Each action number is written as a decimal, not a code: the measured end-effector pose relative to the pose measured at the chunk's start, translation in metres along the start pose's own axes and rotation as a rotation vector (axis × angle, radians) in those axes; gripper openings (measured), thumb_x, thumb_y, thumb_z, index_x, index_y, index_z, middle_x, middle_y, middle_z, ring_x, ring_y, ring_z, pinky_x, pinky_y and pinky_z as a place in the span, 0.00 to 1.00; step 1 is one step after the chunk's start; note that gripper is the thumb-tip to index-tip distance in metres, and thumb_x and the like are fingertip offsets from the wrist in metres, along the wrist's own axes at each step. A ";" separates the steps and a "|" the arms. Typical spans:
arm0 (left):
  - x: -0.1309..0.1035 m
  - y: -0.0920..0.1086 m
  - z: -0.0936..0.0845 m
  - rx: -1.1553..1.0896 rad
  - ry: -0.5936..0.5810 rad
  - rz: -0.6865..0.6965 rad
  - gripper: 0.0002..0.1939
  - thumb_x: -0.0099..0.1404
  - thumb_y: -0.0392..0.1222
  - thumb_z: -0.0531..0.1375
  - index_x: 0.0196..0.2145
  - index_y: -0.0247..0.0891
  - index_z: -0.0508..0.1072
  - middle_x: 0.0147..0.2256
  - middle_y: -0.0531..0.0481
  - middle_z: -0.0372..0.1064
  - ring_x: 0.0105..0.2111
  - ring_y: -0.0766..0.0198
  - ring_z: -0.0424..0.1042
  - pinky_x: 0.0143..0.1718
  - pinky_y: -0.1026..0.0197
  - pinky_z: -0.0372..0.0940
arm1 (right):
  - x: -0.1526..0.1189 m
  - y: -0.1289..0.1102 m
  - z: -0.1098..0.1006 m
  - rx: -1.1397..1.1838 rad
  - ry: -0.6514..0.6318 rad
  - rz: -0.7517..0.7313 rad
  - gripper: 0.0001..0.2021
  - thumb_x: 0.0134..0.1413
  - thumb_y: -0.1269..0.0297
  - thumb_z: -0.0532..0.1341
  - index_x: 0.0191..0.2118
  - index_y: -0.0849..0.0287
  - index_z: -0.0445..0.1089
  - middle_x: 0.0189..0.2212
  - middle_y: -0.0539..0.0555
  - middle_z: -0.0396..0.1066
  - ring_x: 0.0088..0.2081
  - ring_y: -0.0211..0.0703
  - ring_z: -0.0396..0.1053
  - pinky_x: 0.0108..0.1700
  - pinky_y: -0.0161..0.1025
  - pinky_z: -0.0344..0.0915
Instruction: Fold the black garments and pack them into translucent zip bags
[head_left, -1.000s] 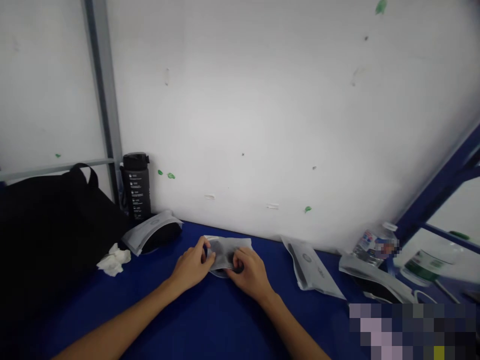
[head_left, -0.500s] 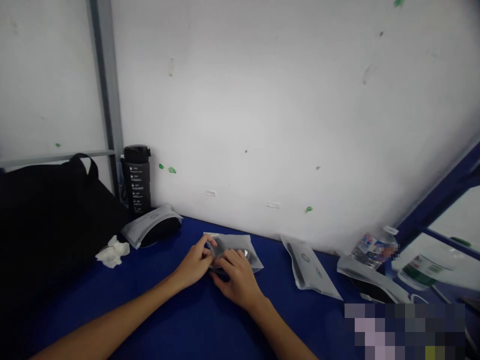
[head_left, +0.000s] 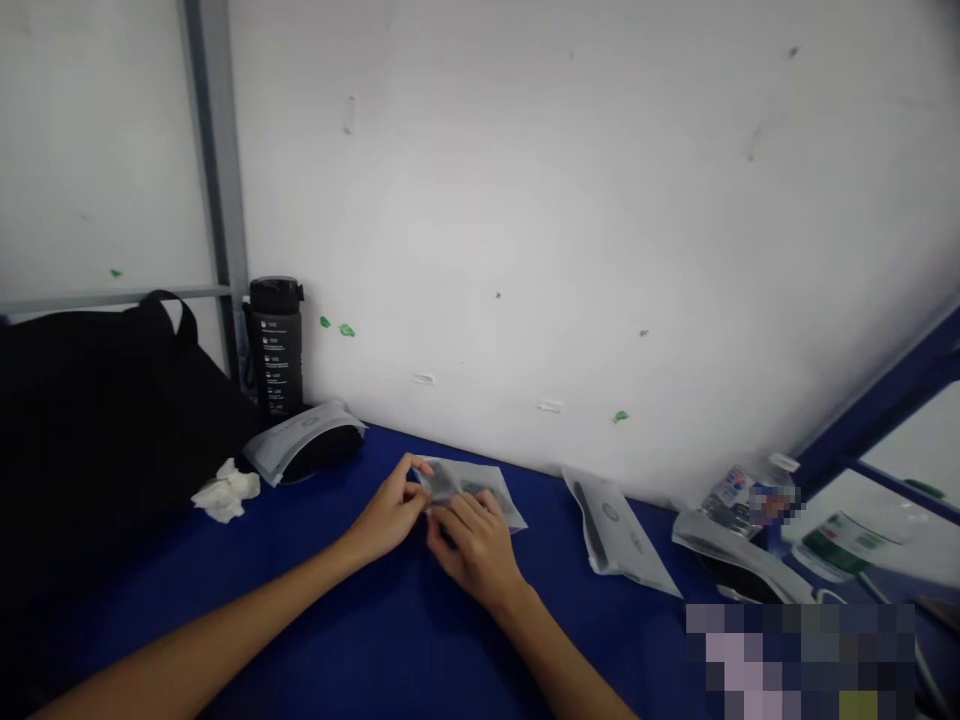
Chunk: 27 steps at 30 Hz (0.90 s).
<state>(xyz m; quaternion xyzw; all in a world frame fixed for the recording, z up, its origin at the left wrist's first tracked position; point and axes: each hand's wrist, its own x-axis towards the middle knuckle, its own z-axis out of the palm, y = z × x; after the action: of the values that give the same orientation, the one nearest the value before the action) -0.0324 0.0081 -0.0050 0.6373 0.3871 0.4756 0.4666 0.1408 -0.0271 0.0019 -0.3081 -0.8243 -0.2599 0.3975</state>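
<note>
My left hand [head_left: 390, 512] comes in from the lower left, forearm stretched low over the blue table [head_left: 330, 630], and bends at the left end of the pale see-through pouch [head_left: 487, 482]. My right hand [head_left: 476, 545] slants in from the lower right, back upward, across the pouch's near side. The pouch lies in front of me, near the wall [head_left: 487, 180].

My left thumb and forefinger are curled close together, gripping the pouch's left end. My right fingers are bunched and bent over its near edge, thumb tucked low beside them; I cannot tell whether they pinch it.

A second ago the pouch was bunched up between my hands; now it lies flatter, its right corner spread past my right knuckles.
</note>
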 end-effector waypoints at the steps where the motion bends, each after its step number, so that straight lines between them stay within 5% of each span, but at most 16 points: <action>1: 0.001 0.001 -0.001 0.005 0.003 -0.002 0.16 0.64 0.45 0.59 0.48 0.42 0.62 0.19 0.63 0.60 0.18 0.70 0.57 0.21 0.69 0.52 | 0.000 0.003 0.001 -0.009 0.002 0.007 0.11 0.66 0.73 0.59 0.30 0.57 0.69 0.25 0.49 0.68 0.29 0.41 0.65 0.37 0.42 0.53; 8: 0.008 0.011 -0.008 -0.102 0.054 -0.109 0.25 0.58 0.49 0.63 0.50 0.44 0.59 0.17 0.65 0.62 0.13 0.69 0.55 0.14 0.70 0.51 | -0.004 0.030 -0.003 0.011 -0.006 0.042 0.10 0.60 0.74 0.60 0.28 0.57 0.69 0.24 0.49 0.67 0.29 0.39 0.64 0.38 0.42 0.54; 16: 0.019 0.011 -0.028 -0.205 0.254 -0.171 0.27 0.50 0.46 0.65 0.47 0.43 0.61 0.16 0.65 0.58 0.15 0.70 0.54 0.15 0.70 0.51 | -0.018 0.081 -0.044 0.078 -0.049 0.177 0.09 0.52 0.73 0.59 0.23 0.58 0.64 0.20 0.46 0.62 0.24 0.36 0.57 0.36 0.40 0.54; 22: 0.018 0.007 -0.028 -0.167 0.257 -0.141 0.25 0.53 0.45 0.64 0.47 0.44 0.61 0.18 0.66 0.56 0.15 0.72 0.53 0.16 0.71 0.49 | -0.015 0.084 -0.073 0.303 -0.431 0.473 0.07 0.42 0.71 0.62 0.23 0.56 0.63 0.21 0.45 0.65 0.26 0.38 0.61 0.32 0.37 0.56; 27: 0.018 0.008 -0.033 -0.038 0.188 -0.102 0.19 0.58 0.43 0.61 0.46 0.44 0.62 0.19 0.65 0.54 0.17 0.71 0.54 0.19 0.70 0.50 | -0.013 0.076 -0.076 0.731 -0.619 0.628 0.10 0.46 0.65 0.66 0.20 0.57 0.66 0.20 0.46 0.63 0.23 0.36 0.58 0.27 0.35 0.54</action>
<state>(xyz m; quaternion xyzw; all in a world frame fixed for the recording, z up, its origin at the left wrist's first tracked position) -0.0600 0.0300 0.0109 0.5602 0.4521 0.5162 0.4640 0.2395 -0.0314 0.0468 -0.4425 -0.8076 0.2750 0.2764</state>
